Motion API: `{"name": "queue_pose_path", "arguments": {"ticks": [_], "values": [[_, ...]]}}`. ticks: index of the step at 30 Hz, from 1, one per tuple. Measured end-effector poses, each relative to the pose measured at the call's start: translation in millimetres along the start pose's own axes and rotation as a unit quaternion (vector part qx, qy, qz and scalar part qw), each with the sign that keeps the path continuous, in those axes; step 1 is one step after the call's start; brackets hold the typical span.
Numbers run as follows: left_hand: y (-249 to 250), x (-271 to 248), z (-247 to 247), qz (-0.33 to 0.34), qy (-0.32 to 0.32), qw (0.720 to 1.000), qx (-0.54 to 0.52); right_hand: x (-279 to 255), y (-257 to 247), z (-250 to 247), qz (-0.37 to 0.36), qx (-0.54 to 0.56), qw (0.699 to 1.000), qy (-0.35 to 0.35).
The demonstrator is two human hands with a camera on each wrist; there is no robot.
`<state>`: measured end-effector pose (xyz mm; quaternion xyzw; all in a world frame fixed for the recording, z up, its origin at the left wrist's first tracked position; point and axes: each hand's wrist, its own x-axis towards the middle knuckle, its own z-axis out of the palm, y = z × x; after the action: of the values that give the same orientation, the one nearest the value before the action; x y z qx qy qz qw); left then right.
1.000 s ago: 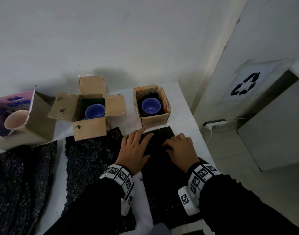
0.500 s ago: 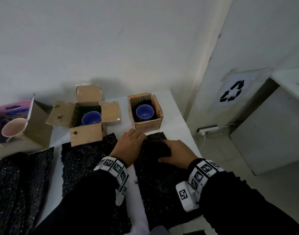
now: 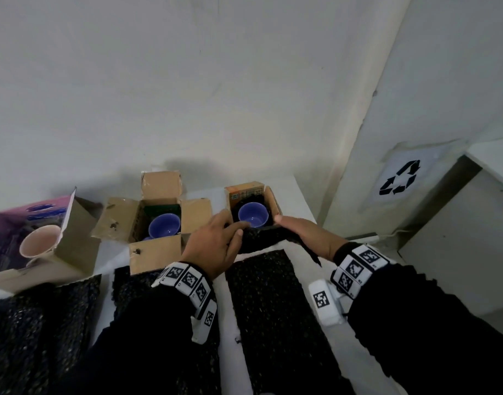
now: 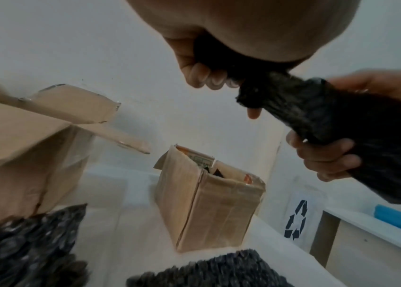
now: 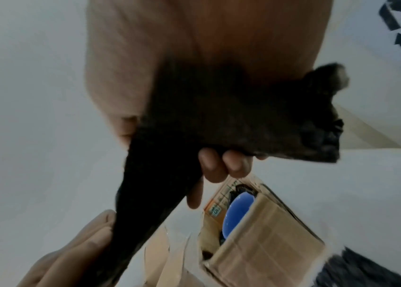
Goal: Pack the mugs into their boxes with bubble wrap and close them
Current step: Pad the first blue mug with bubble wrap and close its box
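While both hands hold a dark piece of bubble wrap (image 3: 261, 240) in the air, the box (image 3: 274, 202) it seems meant for stands just beyond and below it, near the table's (image 3: 301, 192) far right corner. The left hand (image 3: 216, 243) curls its fingers round one end of the wrap and the right hand (image 3: 304, 232) grips the other end. The wrap's long axis runs left to right between them, across the near side of the box. Both hands are about equally near the box, one to each side of its opening.

That box is open and holds a blue mug (image 3: 253, 214) upright, with dark wrap already around it. The middle box (image 3: 159, 220), flaps spread wide, holds a second blue mug (image 3: 164, 229). At the left edge a purple box (image 3: 31, 223) lies on its side with a pink mug (image 3: 39, 245) showing in its mouth. More wrap sheets (image 3: 273, 309) lie flat along the near edge.

The move probably needs the wrap carried forward and pressed down over the mug.
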<state>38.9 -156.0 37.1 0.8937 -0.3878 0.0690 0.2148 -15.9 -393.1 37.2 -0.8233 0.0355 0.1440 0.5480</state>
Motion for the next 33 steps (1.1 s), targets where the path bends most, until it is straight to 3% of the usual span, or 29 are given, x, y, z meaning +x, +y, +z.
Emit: {"name": "queue_pose_path", "arguments": {"ticks": [2, 4, 6, 9, 13, 15, 19, 22, 24, 27, 31, 33], "values": [[-2, 12, 3, 0.007, 0.014, 1.0, 0.007, 17, -4, -16, -0.022, -0.15, 0.988, 0.03], [-6, 23, 8, 0.002, 0.026, 1.0, -0.014, 35, -8, -29, -0.033, -0.312, 0.948, 0.063], [-8, 30, 15, -0.006, 0.035, 0.999, -0.035, 46, -12, -37, -0.039, -0.406, 0.905, 0.12], [-19, 41, 35, 0.009, 0.012, 1.0, -0.016, 65, -11, -44, -0.081, -0.477, 0.849, 0.212], [-24, 53, 61, 0.03, -0.085, 0.996, 0.015, 91, -3, -40, -0.158, -0.483, 0.814, 0.281], [-22, 57, 69, 0.036, -0.113, 0.993, 0.009, 101, -4, -35, -0.195, -0.47, 0.818, 0.268], [-20, 59, 81, 0.052, -0.144, 0.988, 0.022, 117, 4, -25, -0.236, -0.481, 0.827, 0.17], [-22, 54, 90, 0.065, -0.115, 0.987, 0.093, 124, 12, -24, -0.208, -0.495, 0.836, 0.118], [-21, 52, 94, 0.046, -0.094, 0.99, 0.098, 123, 17, -25, -0.211, -0.539, 0.81, 0.097], [-21, 51, 99, 0.041, -0.094, 0.988, 0.116, 119, 19, -24, -0.187, -0.58, 0.788, 0.089], [-24, 48, 102, 0.045, -0.088, 0.987, 0.125, 124, 17, -20, -0.156, -0.585, 0.789, 0.104], [-25, 47, 102, 0.053, -0.081, 0.988, 0.119, 129, 15, -16, -0.127, -0.572, 0.804, 0.1]]}}
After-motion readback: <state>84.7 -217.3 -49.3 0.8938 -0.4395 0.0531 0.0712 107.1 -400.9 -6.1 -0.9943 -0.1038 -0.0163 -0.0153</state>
